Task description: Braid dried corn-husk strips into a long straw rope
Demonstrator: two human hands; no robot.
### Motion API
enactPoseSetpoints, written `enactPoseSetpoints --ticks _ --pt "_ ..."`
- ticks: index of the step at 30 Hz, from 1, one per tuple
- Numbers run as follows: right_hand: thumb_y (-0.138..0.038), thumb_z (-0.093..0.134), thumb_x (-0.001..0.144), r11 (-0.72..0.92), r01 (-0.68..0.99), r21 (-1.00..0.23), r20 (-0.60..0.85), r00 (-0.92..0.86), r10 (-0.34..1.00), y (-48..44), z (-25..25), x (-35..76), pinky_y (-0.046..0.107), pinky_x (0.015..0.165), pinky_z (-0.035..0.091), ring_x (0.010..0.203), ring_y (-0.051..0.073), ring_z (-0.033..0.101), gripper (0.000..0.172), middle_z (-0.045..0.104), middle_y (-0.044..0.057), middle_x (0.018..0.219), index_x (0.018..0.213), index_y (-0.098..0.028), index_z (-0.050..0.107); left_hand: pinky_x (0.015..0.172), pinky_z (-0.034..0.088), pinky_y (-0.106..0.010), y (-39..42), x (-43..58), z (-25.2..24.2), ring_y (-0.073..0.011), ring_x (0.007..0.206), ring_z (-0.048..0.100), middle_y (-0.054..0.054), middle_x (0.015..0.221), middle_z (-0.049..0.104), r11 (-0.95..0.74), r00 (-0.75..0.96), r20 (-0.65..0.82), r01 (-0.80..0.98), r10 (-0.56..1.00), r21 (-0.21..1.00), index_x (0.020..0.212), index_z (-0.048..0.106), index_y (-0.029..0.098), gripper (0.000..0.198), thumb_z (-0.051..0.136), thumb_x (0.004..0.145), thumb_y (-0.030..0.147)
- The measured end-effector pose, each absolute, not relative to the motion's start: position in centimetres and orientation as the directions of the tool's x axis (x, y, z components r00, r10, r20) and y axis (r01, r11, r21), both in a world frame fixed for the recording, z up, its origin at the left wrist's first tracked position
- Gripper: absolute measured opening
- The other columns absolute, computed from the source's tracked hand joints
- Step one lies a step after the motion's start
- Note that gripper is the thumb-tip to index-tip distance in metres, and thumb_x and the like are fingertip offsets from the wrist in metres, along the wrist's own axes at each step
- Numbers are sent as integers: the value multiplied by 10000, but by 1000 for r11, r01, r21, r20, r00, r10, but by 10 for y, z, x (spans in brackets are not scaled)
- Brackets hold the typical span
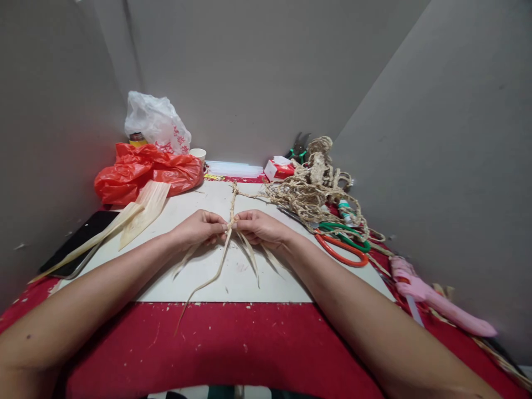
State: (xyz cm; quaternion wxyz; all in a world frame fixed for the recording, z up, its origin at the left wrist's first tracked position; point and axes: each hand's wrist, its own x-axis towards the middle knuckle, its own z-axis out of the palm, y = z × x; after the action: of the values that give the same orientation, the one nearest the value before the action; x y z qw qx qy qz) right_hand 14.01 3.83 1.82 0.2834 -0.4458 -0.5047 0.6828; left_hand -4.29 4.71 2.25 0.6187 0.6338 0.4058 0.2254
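Note:
A thin braid of dry, straw-coloured husk strips point(232, 204) runs away from me over a white board point(266, 291). My left hand point(203, 226) pinches its near end from the left, thumb and forefinger together. From the right, my right hand point(254, 226) pinches the same spot, its fingertips almost meeting the left ones. Several loose strips point(224, 256) fan out below the fingers toward the board's front edge, one hanging over the red cloth point(199, 343). The braid's far end joins a heap of finished cord point(303, 194) by a thin strand.
Left are wide husk pieces point(145, 210), a black tablet-like device point(78, 244) and a red plastic bag point(153, 172). On the right lie scissors with orange and green handles point(343, 249) and a pink glue gun point(440, 302). Grey panels point(257, 72) enclose the table; a paper cup point(198, 153) stands at the back.

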Motion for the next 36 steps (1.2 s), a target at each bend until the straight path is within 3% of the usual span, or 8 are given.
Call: enactPoseSetpoints --ticks 2,4,9,13,21,36 --pt "-297 705 616 -349 77 -934 -344 -455 821 39 18 141 154 344 67 345 -4 148 324 263 -121 420 631 -162 410 454 347 -198 49 -41 27 -63 466 483 -43 651 607 146 601 -286 272 746 951 702 573 111 105 542 750 200" --pt "-302 708 618 -356 82 -931 -350 -476 807 40 17 143 157 343 53 351 -3 137 331 255 -121 431 638 -163 408 436 348 -192 50 -37 32 -69 457 486 -32 620 588 181 597 -351 327 721 928 689 544 122 78 503 743 160" --pt "-306 704 637 -365 12 -931 -316 -531 786 44 12 147 162 349 42 367 2 109 332 216 -122 448 655 -167 403 336 136 -177 47 -27 35 -30 338 223 73 463 322 178 510 -320 308 798 935 618 446 163 126 477 740 174" --pt "-312 694 652 -391 -14 -920 -318 -555 769 46 10 149 160 346 60 361 10 121 341 231 -119 443 656 -179 381 339 80 -174 44 -29 26 -25 351 151 94 474 236 260 577 -305 161 758 952 616 365 187 267 533 781 314" --pt "-340 737 631 -358 7 -934 -309 -520 796 42 16 145 155 346 63 360 5 130 395 246 -124 441 665 -178 378 339 62 -164 50 -38 15 -23 345 150 100 475 235 359 639 -298 37 709 933 700 404 190 189 548 794 269" --pt "-367 671 724 -274 40 -961 -241 -609 756 40 18 149 175 379 63 395 23 154 329 234 -109 493 717 -171 407 336 70 -183 45 -34 15 -27 327 154 97 445 268 322 636 -283 57 718 945 690 391 201 228 529 821 327"
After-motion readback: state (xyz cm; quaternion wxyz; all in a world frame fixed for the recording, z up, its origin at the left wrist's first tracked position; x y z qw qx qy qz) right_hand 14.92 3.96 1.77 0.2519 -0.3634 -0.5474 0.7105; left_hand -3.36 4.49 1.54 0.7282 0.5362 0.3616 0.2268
